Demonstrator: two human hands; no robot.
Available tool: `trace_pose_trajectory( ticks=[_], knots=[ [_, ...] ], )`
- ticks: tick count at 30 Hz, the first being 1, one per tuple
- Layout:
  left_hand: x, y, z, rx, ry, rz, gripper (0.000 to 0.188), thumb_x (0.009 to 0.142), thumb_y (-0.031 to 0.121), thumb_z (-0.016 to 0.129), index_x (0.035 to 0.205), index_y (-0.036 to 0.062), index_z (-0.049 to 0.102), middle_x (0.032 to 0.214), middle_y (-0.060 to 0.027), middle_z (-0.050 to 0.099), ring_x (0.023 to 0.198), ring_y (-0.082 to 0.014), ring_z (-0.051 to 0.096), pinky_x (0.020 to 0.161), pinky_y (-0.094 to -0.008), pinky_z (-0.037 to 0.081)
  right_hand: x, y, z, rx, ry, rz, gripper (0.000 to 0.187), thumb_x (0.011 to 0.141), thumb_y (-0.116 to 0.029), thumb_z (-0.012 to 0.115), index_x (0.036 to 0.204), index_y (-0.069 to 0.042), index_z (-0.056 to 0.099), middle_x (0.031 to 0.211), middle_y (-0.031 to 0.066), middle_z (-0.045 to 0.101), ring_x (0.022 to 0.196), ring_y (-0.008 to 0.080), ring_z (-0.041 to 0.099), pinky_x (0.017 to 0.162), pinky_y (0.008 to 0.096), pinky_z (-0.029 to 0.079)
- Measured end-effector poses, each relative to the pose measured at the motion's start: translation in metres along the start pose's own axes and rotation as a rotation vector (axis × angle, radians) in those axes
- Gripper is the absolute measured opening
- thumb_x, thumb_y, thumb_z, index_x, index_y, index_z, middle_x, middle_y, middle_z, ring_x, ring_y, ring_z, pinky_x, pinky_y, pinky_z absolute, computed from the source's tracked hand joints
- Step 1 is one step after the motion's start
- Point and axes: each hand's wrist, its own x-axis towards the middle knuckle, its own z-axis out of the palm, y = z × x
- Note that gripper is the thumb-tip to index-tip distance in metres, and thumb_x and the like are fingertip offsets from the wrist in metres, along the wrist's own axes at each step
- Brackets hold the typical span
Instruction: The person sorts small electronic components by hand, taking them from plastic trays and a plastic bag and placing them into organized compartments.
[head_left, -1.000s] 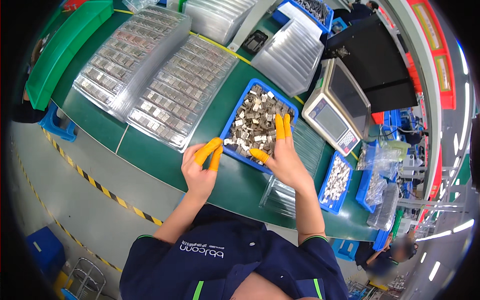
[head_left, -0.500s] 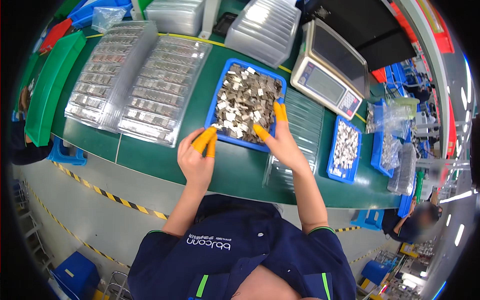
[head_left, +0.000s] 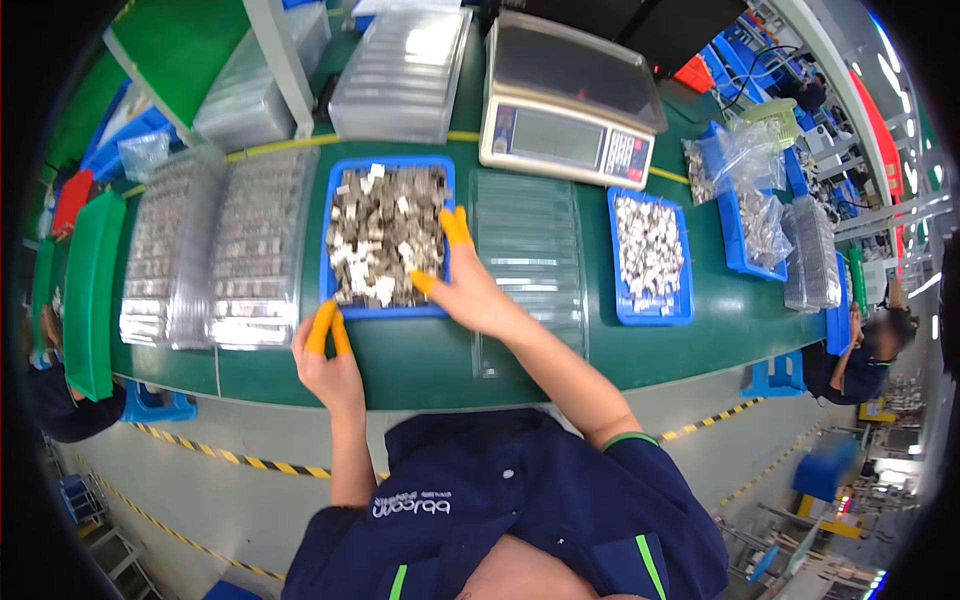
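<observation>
A blue tray (head_left: 386, 311) heaped with small metal parts (head_left: 388, 240), some grey and some bright silver, lies on the green table in front of me. My right hand (head_left: 470, 290) reaches over its right side. Yellow covers sheathe the fingertips; the thumb rests over the parts, and the other covered fingers touch the right rim, spread apart from it. Bent at the tray's near left corner, my left hand (head_left: 333, 368) has two yellow-covered fingers drawn close together. What they pinch, if anything, is too small to tell.
Two clear compartment trays of parts (head_left: 255, 250) stand to the left, beside a green bin (head_left: 92, 295). An unfilled clear tray (head_left: 530, 260) lies to the right, below a weighing scale (head_left: 565, 130). Farther right is a smaller blue tray of white parts (head_left: 650, 318).
The whole view has swung, so the table things appear shifted left and squarer. Both hands keep their places about the blue tray, with little visible change in the fingers.
</observation>
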Motion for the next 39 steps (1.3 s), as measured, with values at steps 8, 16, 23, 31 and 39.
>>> trace_pose_trajectory(
  ticks=[8,16,23,31,39],
  knots=[
    [-0.013,0.041,0.021,-0.209,-0.278,0.278,0.024,0.067,0.001,0.072,0.089,0.0069,0.067,0.090,-0.0073,0.065,0.085,-0.0238,0.061,0.077,-0.0333,0.048,-0.056,0.041,-0.127,-0.333,0.707,0.062,0.039,0.078,-0.008,0.064,0.116,-0.003,0.055,0.124,0.0180,0.048,0.114,0.0329,0.045,0.098,0.0374,0.034],
    [-0.016,0.102,0.076,-0.491,-0.982,0.471,0.028,0.074,0.003,0.066,0.101,0.0066,0.063,0.109,-0.0099,0.061,0.098,-0.0268,0.059,0.084,-0.0331,0.047,-0.085,0.090,-0.183,-0.501,0.576,0.225,0.035,0.070,-0.013,0.072,0.103,-0.002,0.063,0.091,0.0176,0.061,0.087,0.0321,0.054,0.078,0.0382,0.043],
    [-0.028,0.101,0.085,-0.487,-1.176,0.417,0.025,0.078,0.004,0.062,0.102,0.0080,0.062,0.106,-0.0089,0.060,0.102,-0.0260,0.056,0.087,-0.0338,0.046,-0.084,0.099,-0.197,-0.399,0.499,0.277,0.023,0.070,-0.010,0.071,0.091,0.000,0.067,0.076,0.0171,0.062,0.066,0.0280,0.058,0.062,0.0364,0.047],
    [-0.033,0.104,0.082,-0.558,-1.191,0.318,0.020,0.077,0.002,0.063,0.097,0.0054,0.064,0.101,-0.0090,0.062,0.099,-0.0249,0.058,0.085,-0.0325,0.047,-0.087,0.085,-0.206,-0.625,0.548,0.274,0.019,0.070,-0.012,0.071,0.087,-0.003,0.069,0.070,0.0145,0.064,0.062,0.0287,0.061,0.058,0.0347,0.048],
    [-0.040,0.099,0.071,-0.568,-1.195,0.290,0.021,0.077,0.002,0.064,0.098,0.0058,0.065,0.101,-0.0080,0.063,0.098,-0.0242,0.059,0.083,-0.0321,0.048,-0.081,0.085,-0.219,-0.127,0.741,0.368,0.019,0.077,-0.004,0.065,0.095,0.003,0.065,0.084,0.0141,0.067,0.064,0.0134,0.065,0.056,0.0221,0.048]
  ],
)
